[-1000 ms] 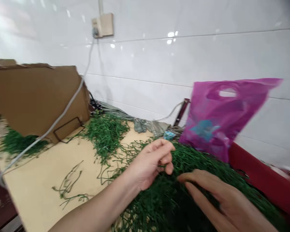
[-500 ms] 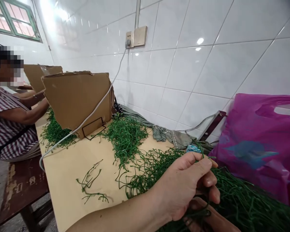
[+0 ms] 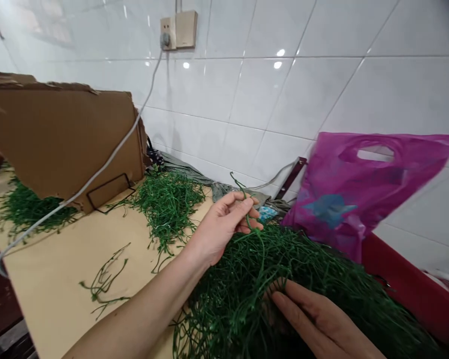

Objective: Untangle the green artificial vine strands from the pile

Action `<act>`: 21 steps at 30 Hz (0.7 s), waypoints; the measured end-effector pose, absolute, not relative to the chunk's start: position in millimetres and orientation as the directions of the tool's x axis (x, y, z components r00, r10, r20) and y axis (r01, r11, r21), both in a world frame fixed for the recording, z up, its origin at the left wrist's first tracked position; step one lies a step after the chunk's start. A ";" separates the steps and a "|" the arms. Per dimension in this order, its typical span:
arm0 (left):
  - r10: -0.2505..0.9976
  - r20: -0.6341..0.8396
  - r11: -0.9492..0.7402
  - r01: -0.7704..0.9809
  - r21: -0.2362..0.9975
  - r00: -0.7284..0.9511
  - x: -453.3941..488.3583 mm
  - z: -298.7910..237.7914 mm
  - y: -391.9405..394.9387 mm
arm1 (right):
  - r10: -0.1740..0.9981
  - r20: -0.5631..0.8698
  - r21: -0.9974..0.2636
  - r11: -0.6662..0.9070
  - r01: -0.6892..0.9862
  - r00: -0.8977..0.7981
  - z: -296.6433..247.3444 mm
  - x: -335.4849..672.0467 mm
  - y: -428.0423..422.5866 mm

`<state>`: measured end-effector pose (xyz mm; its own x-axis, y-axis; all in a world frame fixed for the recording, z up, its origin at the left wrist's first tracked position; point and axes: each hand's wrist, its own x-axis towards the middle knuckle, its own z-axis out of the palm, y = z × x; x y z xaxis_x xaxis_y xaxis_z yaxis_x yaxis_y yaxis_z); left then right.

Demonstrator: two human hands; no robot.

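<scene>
The right hand [image 3: 322, 316] is at the big green heap [image 3: 340, 269], thumb and finger close together; I can't tell if they pinch anything. The left hand [image 3: 222, 219] pinches one thin stem [image 3: 238, 183] above the heap. Most stems look left in there. A few stems [image 3: 105, 284] lie apart on the counter [image 3: 52, 264]. Farther back, a smaller pile [image 3: 168, 204] sits beside the cardboard [image 3: 71, 139].

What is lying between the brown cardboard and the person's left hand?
Between the cardboard and the left hand, a pile of green stems lies on the table; the head view shows this.
</scene>
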<state>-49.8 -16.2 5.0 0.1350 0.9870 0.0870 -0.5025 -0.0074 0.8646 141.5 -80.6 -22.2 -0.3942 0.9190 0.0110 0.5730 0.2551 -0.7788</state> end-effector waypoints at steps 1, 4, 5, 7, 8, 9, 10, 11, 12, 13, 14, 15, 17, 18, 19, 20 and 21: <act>0.986 0.091 -0.011 -0.497 0.868 0.137 -48.9 4.2 -15.8 | 0.917 -0.025 -0.775 0.233 0.588 -0.397 -20.7 145.4 -80.0; 0.986 0.089 -0.005 -0.506 0.863 0.141 -46.7 1.5 -14.4 | 0.907 -0.114 -0.774 0.174 0.609 -0.405 -18.0 156.7 -79.2; 0.987 0.081 0.004 -0.514 0.858 0.142 -46.5 0.8 -14.0 | 0.903 -0.130 -0.782 0.161 0.602 -0.410 -17.7 159.6 -79.1; 0.988 0.060 0.025 -0.528 0.849 0.143 -46.7 0.1 -13.5 | 0.905 -0.131 -0.808 0.138 0.572 -0.404 -17.4 163.0 -78.9; 0.988 0.053 0.033 -0.533 0.846 0.145 -46.9 0.1 -13.6 | 0.912 -0.119 -0.823 0.130 0.553 -0.392 -17.1 163.2 -78.8; 0.988 0.050 0.037 -0.539 0.841 0.146 -46.8 0.3 -13.8 | 0.922 -0.101 -0.836 0.125 0.534 -0.374 -16.6 162.5 -78.6; 0.988 0.047 0.040 -0.548 0.836 0.145 -46.3 0.4 -14.3 | 0.932 -0.079 -0.846 0.124 0.518 -0.353 -15.7 161.0 -78.4; 0.989 0.040 0.047 -0.554 0.831 0.145 -45.1 0.4 -15.0 | 0.943 -0.052 -0.853 0.129 0.505 -0.328 -14.6 158.8 -78.2; 0.988 0.029 0.062 -0.558 0.828 0.153 -43.4 0.1 -15.8 | 0.954 -0.017 -0.858 0.140 0.495 -0.299 -13.2 156.3 -77.8; 0.985 0.014 0.084 -0.557 0.826 0.170 -40.9 -0.8 -16.8 | 0.963 0.023 -0.861 0.156 0.485 -0.268 -12.0 153.9 -77.1; 0.982 -0.005 0.111 -0.553 0.826 0.191 -38.0 -2.2 -17.8 | 0.970 0.065 -0.862 0.174 0.476 -0.236 -10.9 151.9 -76.3; 0.976 -0.027 0.142 -0.542 0.828 0.214 -34.9 -4.2 -18.9 | 0.974 0.106 -0.862 0.191 0.470 -0.200 -10.3 150.6 -75.3; 0.969 -0.063 0.176 -0.485 0.856 0.240 -29.4 -8.7 -20.8 | 0.978 0.173 -0.864 0.208 0.459 -0.117 -10.5 150.4 -73.0; 0.974 -0.066 0.158 -0.433 0.887 0.219 -27.8 -10.7 -21.6 | 0.978 0.194 -0.868 0.206 0.451 -0.074 -11.3 151.5 -72.1; 0.984 -0.049 0.108 -0.357 0.928 0.169 -27.3 -12.0 -22.5 | 0.977 0.208 -0.873 0.202 0.443 -0.035 -12.3 152.9 -71.4; 0.995 -0.003 0.029 -0.252 0.967 0.101 -28.0 -12.2 -23.4 | 0.976 0.218 -0.879 0.198 0.434 -0.003 -13.3 154.3 -71.1; 0.997 0.072 -0.067 -0.129 0.989 0.034 -29.6 -11.4 -24.3 | 0.974 0.225 -0.883 0.195 0.426 0.019 -13.9 155.4 -71.1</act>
<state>-29.6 -24.3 -11.4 0.0343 0.9968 0.0716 -0.1286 -0.0667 0.9894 155.4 -71.1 -13.9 0.0193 0.9742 0.2247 0.4264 0.1952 -0.8832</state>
